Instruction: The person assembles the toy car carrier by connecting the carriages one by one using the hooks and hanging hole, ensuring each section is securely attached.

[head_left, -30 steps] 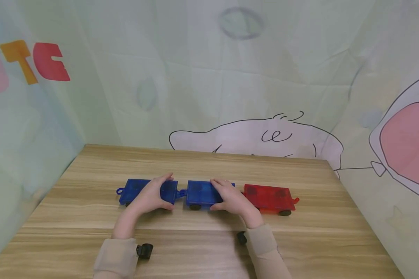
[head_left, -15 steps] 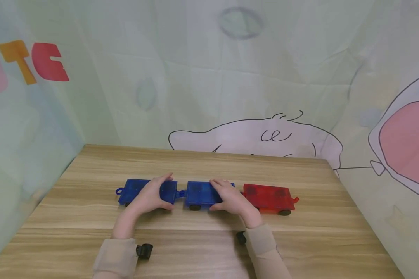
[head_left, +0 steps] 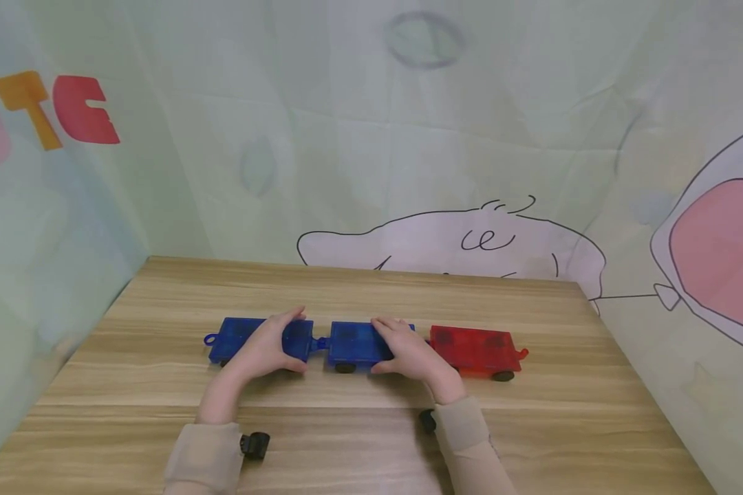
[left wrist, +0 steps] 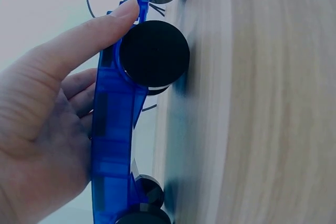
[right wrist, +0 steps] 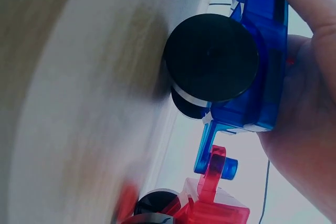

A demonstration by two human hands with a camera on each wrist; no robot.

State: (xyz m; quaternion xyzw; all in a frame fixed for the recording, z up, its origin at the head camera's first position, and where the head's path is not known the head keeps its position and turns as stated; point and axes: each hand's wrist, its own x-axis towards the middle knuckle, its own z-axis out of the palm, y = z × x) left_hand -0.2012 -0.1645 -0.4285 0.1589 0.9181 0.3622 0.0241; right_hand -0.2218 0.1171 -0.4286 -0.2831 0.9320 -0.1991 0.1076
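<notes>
Three translucent toy train cars stand in a row on their black wheels in the head view. My left hand (head_left: 266, 349) holds the left blue car (head_left: 234, 334) from above, thumb on the near side and fingers on the far side. The middle blue car (head_left: 347, 344) is held the same way by my right hand (head_left: 408, 352). A hitch (head_left: 320, 343) joins the two blue cars. To the right is the red car (head_left: 473, 349); in the right wrist view its red hook (right wrist: 211, 174) meets the blue car's peg (right wrist: 229, 169). The left wrist view shows my thumb (left wrist: 100, 32) beside a black wheel (left wrist: 155, 53).
The wood-grain table (head_left: 347, 447) extends in front of and behind the row. A printed cloth (head_left: 347, 151) hangs behind the table and at both sides. Each wrist wears a band with a small black camera (head_left: 256, 445).
The head view has shifted very slightly. Both hands and all three cars keep their places on the table.
</notes>
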